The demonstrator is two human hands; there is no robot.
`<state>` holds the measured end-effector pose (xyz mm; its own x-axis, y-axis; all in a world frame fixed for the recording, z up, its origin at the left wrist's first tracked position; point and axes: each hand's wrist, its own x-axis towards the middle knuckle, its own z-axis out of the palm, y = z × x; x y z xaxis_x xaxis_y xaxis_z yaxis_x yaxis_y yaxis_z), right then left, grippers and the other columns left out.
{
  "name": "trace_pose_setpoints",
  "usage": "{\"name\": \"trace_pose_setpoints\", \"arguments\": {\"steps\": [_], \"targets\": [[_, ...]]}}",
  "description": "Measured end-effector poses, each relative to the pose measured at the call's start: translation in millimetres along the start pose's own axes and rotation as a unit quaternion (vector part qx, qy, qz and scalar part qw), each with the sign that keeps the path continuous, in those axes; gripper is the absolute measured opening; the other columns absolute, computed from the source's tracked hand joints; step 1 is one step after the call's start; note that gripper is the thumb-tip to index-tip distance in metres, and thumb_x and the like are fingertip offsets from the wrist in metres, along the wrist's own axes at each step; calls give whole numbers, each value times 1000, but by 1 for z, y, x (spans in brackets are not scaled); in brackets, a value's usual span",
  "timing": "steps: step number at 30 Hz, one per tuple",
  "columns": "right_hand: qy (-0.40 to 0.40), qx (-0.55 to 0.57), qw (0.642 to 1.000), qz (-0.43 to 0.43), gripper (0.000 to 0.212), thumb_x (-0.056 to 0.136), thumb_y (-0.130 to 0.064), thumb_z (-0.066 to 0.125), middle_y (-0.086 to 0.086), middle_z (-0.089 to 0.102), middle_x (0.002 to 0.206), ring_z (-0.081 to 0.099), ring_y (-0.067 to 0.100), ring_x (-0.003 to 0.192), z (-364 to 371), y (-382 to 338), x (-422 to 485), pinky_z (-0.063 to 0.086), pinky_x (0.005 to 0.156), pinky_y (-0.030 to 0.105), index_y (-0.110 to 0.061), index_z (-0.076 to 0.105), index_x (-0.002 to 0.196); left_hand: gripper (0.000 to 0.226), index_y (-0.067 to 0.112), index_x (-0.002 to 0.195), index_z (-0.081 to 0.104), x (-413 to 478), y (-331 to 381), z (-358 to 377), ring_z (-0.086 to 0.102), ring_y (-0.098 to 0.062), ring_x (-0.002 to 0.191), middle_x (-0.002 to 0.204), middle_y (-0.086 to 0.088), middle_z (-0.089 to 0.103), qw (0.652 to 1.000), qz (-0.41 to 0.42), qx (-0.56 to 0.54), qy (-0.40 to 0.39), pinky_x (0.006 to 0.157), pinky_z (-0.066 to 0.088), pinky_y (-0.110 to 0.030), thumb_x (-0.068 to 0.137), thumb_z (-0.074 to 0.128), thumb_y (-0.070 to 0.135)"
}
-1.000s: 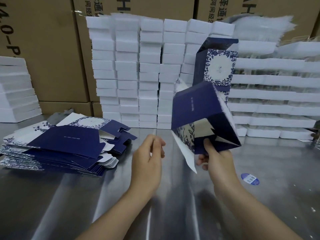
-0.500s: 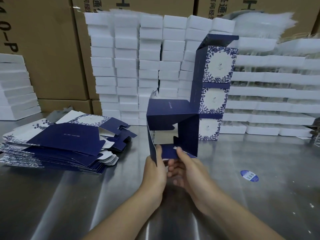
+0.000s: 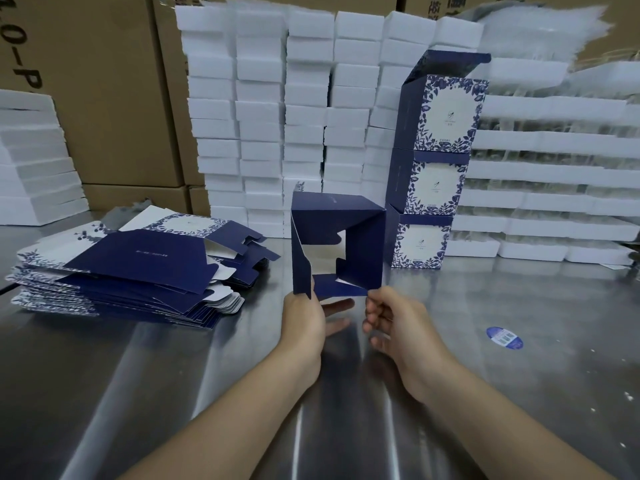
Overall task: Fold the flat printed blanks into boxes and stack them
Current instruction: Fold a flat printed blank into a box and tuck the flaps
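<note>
head view: we look down along both forearms at a steel desk [image 3: 180,382].
half-folded box [image 3: 369,251]: dark blue, held upright between the hands at the middle of the desk. Its open end faces us and its flaps are only partly turned in.
left hand [image 3: 304,320]: at the box's lower left corner. We see the thumb and forefinger pinching the bottom of the left flap, with the other fingers [image 3: 337,304] stretched out under the box.
right hand [image 3: 394,323]: at the lower right corner, fingers curled, their tips pinching the corner of the bottom flap.
flat blanks [image 3: 138,261]: a loose pile on the desk to our left, well apart from the hands.
finished boxes [image 3: 436,168]: three stacked upright just behind and to the right of the held box. The top one's lid stands open.
foam blocks [image 3: 263,116]: white columns along the back of the desk.
cartons [image 3: 104,81]: brown, behind the foam.
sticker [image 3: 504,337]: round and blue, flat on the desk to the right of the right hand.
</note>
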<state>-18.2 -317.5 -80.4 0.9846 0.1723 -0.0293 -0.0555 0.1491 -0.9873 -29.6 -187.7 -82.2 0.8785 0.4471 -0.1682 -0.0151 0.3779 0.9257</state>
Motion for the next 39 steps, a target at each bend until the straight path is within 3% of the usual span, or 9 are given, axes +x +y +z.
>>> {"name": "trace_pose_setpoints", "arguments": {"steps": [5,10,14,19,24,28,33,36,39], "targets": [[11,-8,1000,7,34,91,-24,64,1,56,66,57,14,57,-3,2,3,40,54,28,-22,63,58,37,12,112,68,3,-2,0,80,-26,83,103,-12,79,1000,-7,19,5,51,59,-28,113,32,19],[14,-18,1000,7,24,93,-24,62,1,56,65,57,15,56,-4,2,5,41,52,26,-16,62,70,40,32,92,58,-4,2,0,79,-22,74,87,-2,77,999,16,34,-15,50,58,-25,112,27,17],[12,-19,1000,10,26,94,-25,61,0,56,64,58,15,55,-4,3,6,43,50,24,-15,62,70,42,35,87,53,-5,1,-1,79,-18,71,67,9,77,999,16,38,-26,61,64,-31,112,26,15],[10,-16,1000,9,26,95,-24,61,0,57,63,57,15,54,-4,3,5,43,49,24,-14,63,71,40,33,91,54,-8,2,-1,79,-19,74,93,-6,78,999,17,45,-26,67,65,-34,112,25,17],[9,-19,1000,6,27,94,-25,61,-1,57,60,57,15,53,-4,5,5,42,48,24,-15,63,70,39,20,111,65,-6,0,-1,79,-20,77,99,-8,78,998,21,43,-34,72,65,-36,113,25,22],[8,-21,1000,7,26,94,-25,61,-1,57,61,57,14,53,-3,6,7,43,48,23,-15,63,70,40,27,100,60,-7,0,-2,78,-23,83,99,-8,77,999,21,38,-33,78,65,-40,113,23,23],[0,-23,1000,10,28,93,-27,62,-1,58,62,58,14,55,-5,7,8,44,51,25,-15,64,69,40,32,94,58,-6,-1,-2,78,-20,70,92,-7,77,999,30,34,-28,69,63,-35,113,23,24],[-3,-24,1000,12,28,93,-28,62,-1,60,62,59,14,56,-6,7,8,45,52,25,-15,65,68,42,16,121,62,-4,-1,-1,79,-22,75,97,-10,77,999,22,35,-34,71,64,-36,113,22,26],[-2,-29,999,15,28,93,-28,62,0,60,63,60,14,56,-6,7,8,46,52,24,-15,66,69,37,21,118,57,-2,-2,-1,78,-22,77,98,-9,76,999,22,32,-35,68,62,-34,114,21,27]]}}
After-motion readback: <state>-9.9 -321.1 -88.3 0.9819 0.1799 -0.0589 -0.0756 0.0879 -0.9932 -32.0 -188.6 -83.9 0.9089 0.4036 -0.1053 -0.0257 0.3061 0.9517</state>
